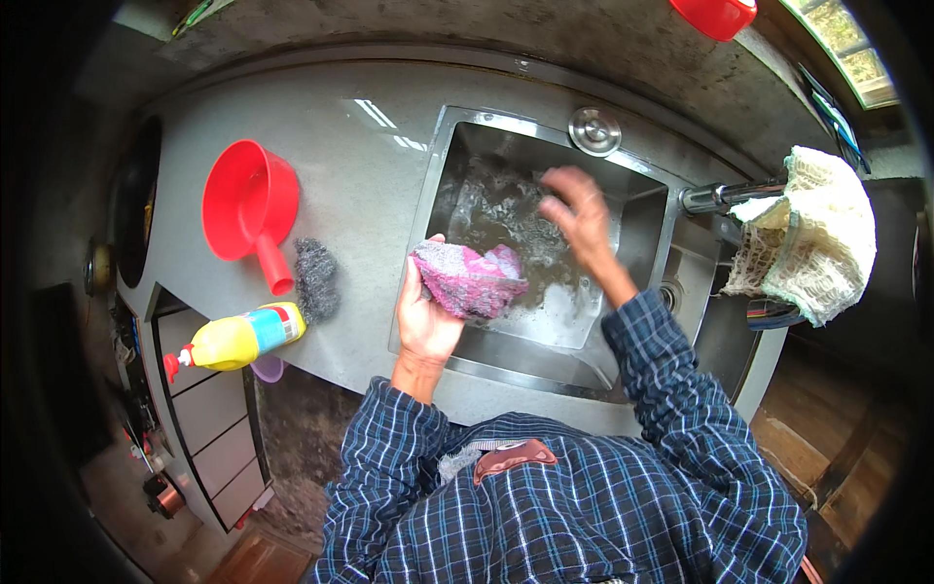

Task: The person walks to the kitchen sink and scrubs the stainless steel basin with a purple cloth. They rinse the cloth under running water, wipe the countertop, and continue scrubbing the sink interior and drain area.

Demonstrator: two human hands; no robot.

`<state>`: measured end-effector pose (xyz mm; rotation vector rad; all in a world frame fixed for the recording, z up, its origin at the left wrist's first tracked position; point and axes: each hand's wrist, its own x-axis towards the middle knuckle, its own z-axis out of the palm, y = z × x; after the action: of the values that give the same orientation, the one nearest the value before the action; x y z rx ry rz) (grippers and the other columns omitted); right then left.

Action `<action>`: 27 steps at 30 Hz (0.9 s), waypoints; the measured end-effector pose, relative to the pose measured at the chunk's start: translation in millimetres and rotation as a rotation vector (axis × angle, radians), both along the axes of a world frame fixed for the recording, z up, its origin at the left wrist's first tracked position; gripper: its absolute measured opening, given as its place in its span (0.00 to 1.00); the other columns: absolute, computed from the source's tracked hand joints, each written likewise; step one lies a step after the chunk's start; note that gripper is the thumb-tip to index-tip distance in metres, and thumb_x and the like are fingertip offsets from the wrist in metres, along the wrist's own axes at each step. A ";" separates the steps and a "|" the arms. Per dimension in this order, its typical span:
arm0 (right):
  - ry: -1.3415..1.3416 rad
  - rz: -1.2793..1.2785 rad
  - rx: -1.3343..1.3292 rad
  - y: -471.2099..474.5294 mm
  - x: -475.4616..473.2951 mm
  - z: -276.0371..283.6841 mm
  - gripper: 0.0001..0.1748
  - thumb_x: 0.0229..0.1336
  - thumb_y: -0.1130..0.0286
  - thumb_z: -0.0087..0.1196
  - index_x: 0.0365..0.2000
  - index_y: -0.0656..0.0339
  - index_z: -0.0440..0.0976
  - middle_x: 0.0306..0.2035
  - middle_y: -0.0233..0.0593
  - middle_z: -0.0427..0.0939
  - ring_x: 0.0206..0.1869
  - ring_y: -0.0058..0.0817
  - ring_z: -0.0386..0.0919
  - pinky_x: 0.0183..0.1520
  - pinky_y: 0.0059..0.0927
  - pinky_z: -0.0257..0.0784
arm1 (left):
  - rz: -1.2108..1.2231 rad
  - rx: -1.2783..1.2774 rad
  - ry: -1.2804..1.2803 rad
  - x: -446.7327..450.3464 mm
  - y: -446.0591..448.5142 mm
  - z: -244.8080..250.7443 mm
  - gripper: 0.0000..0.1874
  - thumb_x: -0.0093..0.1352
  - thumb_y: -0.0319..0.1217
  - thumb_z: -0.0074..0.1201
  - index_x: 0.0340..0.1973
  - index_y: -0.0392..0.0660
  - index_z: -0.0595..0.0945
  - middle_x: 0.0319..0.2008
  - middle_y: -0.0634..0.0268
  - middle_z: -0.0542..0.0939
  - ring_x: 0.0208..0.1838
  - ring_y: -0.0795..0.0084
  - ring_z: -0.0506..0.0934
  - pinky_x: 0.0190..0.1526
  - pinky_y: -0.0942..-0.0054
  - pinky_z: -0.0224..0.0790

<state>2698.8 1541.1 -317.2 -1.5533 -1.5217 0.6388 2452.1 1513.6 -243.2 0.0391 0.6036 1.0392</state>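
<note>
My left hand grips a wet pink and grey cloth over the left front side of a stainless steel sink. Part of the cloth hangs toward the basin. To the right, my right hand is raised above the sink with fingers spread and nothing in them; it is blurred. Below both hands, cloudy, rippling water with some foam lies in the basin.
On the left counter sit a red plastic dipper, a dark scouring pad and a yellow pump bottle. A round metal sink strainer rests on the back rim. A pale mesh cloth drapes over the faucet at right.
</note>
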 end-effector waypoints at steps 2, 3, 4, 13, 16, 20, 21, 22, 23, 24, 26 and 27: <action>0.466 0.108 -0.525 -37.2 -38.5 -32.3 0.33 0.60 0.46 0.47 0.55 0.62 0.68 0.57 0.47 0.68 0.62 0.38 0.62 0.66 0.37 0.54 | 0.035 -0.066 -0.120 12.2 -1.1 4.3 0.23 0.75 0.47 0.32 0.57 0.48 0.69 0.54 0.58 0.73 0.60 0.56 0.69 0.63 0.48 0.56; 0.762 0.143 -0.734 -50.1 -47.1 -46.1 0.35 0.60 0.44 0.46 0.56 0.63 0.67 0.60 0.45 0.66 0.63 0.36 0.61 0.66 0.35 0.54 | 0.050 -0.100 -0.187 17.2 -0.7 4.1 0.23 0.75 0.47 0.32 0.57 0.48 0.69 0.55 0.58 0.72 0.60 0.56 0.68 0.64 0.48 0.55; 1.285 -0.028 -1.009 -56.4 -56.1 -29.9 0.33 0.61 0.48 0.48 0.56 0.63 0.67 0.60 0.43 0.66 0.62 0.32 0.63 0.64 0.33 0.58 | 0.042 -0.115 -0.242 19.8 0.7 -5.5 0.23 0.74 0.47 0.33 0.57 0.48 0.69 0.56 0.59 0.72 0.61 0.57 0.68 0.65 0.48 0.54; 0.113 -0.603 -0.561 -32.9 24.7 -137.3 0.30 0.49 0.51 0.60 0.47 0.61 0.71 0.38 0.52 0.76 0.40 0.44 0.75 0.42 0.40 0.69 | -0.041 -0.563 0.695 1.5 2.0 -136.4 0.32 0.73 0.38 0.41 0.68 0.59 0.47 0.67 0.55 0.57 0.64 0.47 0.63 0.57 0.32 0.53; -0.057 -0.389 -0.578 -32.2 -5.5 -139.7 0.37 0.47 0.47 0.60 0.54 0.59 0.68 0.52 0.61 0.67 0.53 0.57 0.67 0.55 0.47 0.63 | -0.208 -0.567 0.851 18.1 4.6 -146.6 0.43 0.67 0.55 0.46 0.69 0.55 0.44 0.69 0.54 0.50 0.67 0.45 0.56 0.59 0.27 0.43; 0.590 -0.354 -0.650 -37.7 -81.6 -146.0 0.29 0.47 0.64 0.66 0.49 0.65 0.71 0.42 0.45 0.77 0.42 0.33 0.76 0.45 0.32 0.72 | -0.334 -0.537 0.748 30.9 14.2 -163.2 0.48 0.62 0.66 0.42 0.68 0.53 0.48 0.69 0.54 0.51 0.67 0.45 0.55 0.59 0.30 0.45; 0.730 -0.315 -0.665 -39.6 -97.2 -135.5 0.27 0.47 0.65 0.66 0.47 0.66 0.71 0.40 0.41 0.78 0.40 0.28 0.76 0.43 0.28 0.72 | -0.338 -0.541 0.719 31.6 14.8 -163.1 0.48 0.62 0.68 0.40 0.68 0.53 0.51 0.68 0.53 0.52 0.67 0.46 0.57 0.60 0.32 0.47; 0.867 -0.263 -0.680 -43.7 -112.2 -113.8 0.25 0.48 0.66 0.65 0.46 0.67 0.72 0.38 0.37 0.79 0.38 0.24 0.75 0.41 0.25 0.73 | -0.285 -0.479 0.496 20.3 12.1 -173.4 0.47 0.61 0.67 0.43 0.63 0.42 0.61 0.60 0.53 0.66 0.60 0.53 0.67 0.59 0.46 0.59; 0.890 -0.172 -0.719 -51.4 -120.2 -81.2 0.23 0.48 0.66 0.65 0.44 0.67 0.74 0.37 0.37 0.80 0.38 0.24 0.76 0.42 0.26 0.73 | -0.277 -0.449 0.469 13.0 9.4 -174.9 0.45 0.61 0.66 0.44 0.60 0.41 0.64 0.57 0.54 0.69 0.57 0.55 0.70 0.58 0.51 0.62; 0.710 -0.140 -0.595 -60.4 -125.9 -54.6 0.22 0.48 0.64 0.65 0.42 0.66 0.75 0.36 0.37 0.80 0.38 0.24 0.76 0.41 0.26 0.73 | -0.293 -0.407 0.443 12.1 9.9 -169.0 0.44 0.62 0.66 0.44 0.58 0.41 0.66 0.53 0.54 0.71 0.55 0.57 0.72 0.56 0.55 0.64; 0.407 -0.169 -0.570 -73.9 -129.7 -18.5 0.22 0.47 0.61 0.65 0.41 0.64 0.76 0.36 0.41 0.79 0.38 0.30 0.78 0.41 0.30 0.73 | -0.368 -0.383 0.478 12.9 12.5 -137.0 0.37 0.63 0.61 0.48 0.54 0.43 0.70 0.46 0.55 0.75 0.48 0.60 0.76 0.51 0.60 0.70; 0.329 -0.158 -0.577 -73.2 -129.1 1.3 0.22 0.47 0.60 0.65 0.41 0.63 0.77 0.36 0.43 0.79 0.38 0.33 0.78 0.41 0.31 0.73 | -0.341 -0.365 0.431 16.1 11.8 -140.1 0.35 0.64 0.60 0.48 0.52 0.43 0.71 0.45 0.56 0.76 0.47 0.61 0.76 0.50 0.61 0.70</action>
<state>2569.7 1467.8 -315.9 -1.8490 -0.9992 1.2480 2468.3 1525.4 -383.4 0.0440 1.1302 0.5770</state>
